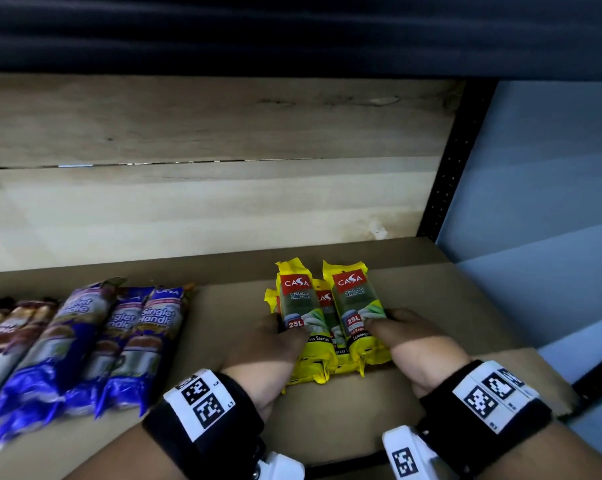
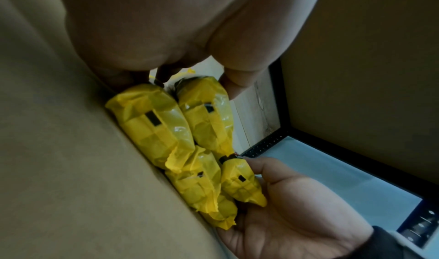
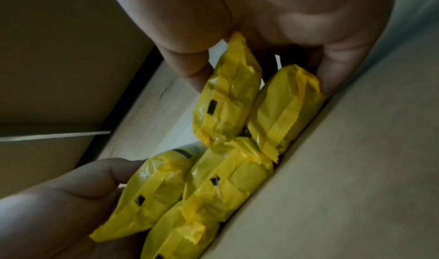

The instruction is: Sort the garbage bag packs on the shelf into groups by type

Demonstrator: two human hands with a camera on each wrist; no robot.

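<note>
Several yellow garbage bag packs (image 1: 356,294) with red labels lie bunched together on the cardboard shelf liner (image 1: 237,327), right of centre, some stacked on others. My left hand (image 1: 285,329) grips the bunch from its left side, thumb across the top of a pack. From the right side my right hand (image 1: 384,320) grips it the same way. In the left wrist view the yellow packs (image 2: 164,127) sit between my left hand (image 2: 185,80) above and my right hand (image 2: 297,197) below. The right wrist view shows the yellow packs (image 3: 223,112) under my right hand (image 3: 261,75), with my left hand (image 3: 71,188) opposite.
A row of blue garbage bag packs (image 1: 126,341) lies to the left, with brownish packs (image 1: 12,327) beyond at the far left edge. Bare liner separates the blue and yellow groups. A black upright post (image 1: 445,181) marks the shelf's right end. Wooden boards form the back.
</note>
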